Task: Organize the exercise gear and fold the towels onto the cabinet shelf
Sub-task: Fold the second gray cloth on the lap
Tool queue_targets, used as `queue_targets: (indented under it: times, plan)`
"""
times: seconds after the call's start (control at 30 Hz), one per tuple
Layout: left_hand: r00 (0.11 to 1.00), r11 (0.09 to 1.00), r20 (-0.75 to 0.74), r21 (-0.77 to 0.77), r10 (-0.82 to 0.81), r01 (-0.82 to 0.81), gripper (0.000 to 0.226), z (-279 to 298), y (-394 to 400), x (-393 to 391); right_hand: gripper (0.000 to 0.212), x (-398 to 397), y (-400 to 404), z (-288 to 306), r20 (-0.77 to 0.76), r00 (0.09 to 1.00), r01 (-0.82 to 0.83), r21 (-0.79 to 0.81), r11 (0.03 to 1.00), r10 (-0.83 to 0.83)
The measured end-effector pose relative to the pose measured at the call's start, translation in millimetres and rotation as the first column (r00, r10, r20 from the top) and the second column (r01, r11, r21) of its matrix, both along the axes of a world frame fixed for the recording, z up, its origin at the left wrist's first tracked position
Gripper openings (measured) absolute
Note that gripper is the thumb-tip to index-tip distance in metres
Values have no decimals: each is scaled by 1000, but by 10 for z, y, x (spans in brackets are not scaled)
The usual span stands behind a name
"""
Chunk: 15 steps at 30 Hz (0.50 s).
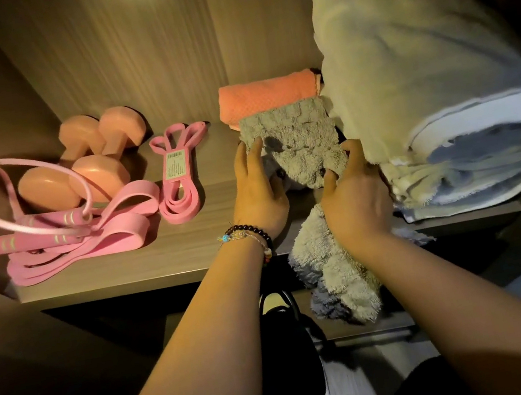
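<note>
Cabinet shelf point(191, 244), dim light: gear is lying sorted at left. Grey towel point(295, 146) is being folded mid-shelf, pinched by right hand point(352, 195), steadied by flat, open left hand point(258, 190). Hanging end likely needs lifting next.

We find one printed label only: a pale rectangular sticker point(175, 165) wrapped around the folded pink rubber resistance band point(178, 173) on the wooden cabinet shelf point(191, 244). Its lines of print are too small for us to read.
</note>
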<state>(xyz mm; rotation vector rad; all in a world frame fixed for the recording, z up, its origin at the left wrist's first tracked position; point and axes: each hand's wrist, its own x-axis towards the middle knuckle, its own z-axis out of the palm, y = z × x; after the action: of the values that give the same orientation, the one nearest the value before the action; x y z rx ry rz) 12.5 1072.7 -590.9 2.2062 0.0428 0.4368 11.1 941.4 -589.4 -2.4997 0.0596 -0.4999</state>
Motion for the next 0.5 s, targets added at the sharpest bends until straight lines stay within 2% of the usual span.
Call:
queue_targets:
  times: [0.2, 0.3, 0.5]
  plan:
    - [995, 995, -87, 96, 49, -40, 66, 24, -41, 103, 25, 16, 12, -36, 73, 997, -28, -36, 999, 30]
    - [996, 990, -68, 135, 62, -52, 59, -1, -50, 140, 10, 31, 0, -32, 64, 997, -43, -15, 999, 44]
    - [989, 973, -108, 216, 105, -80, 68, -37, -68, 197, 37, 83, 6, -93, 57, 997, -38, -65, 997, 42]
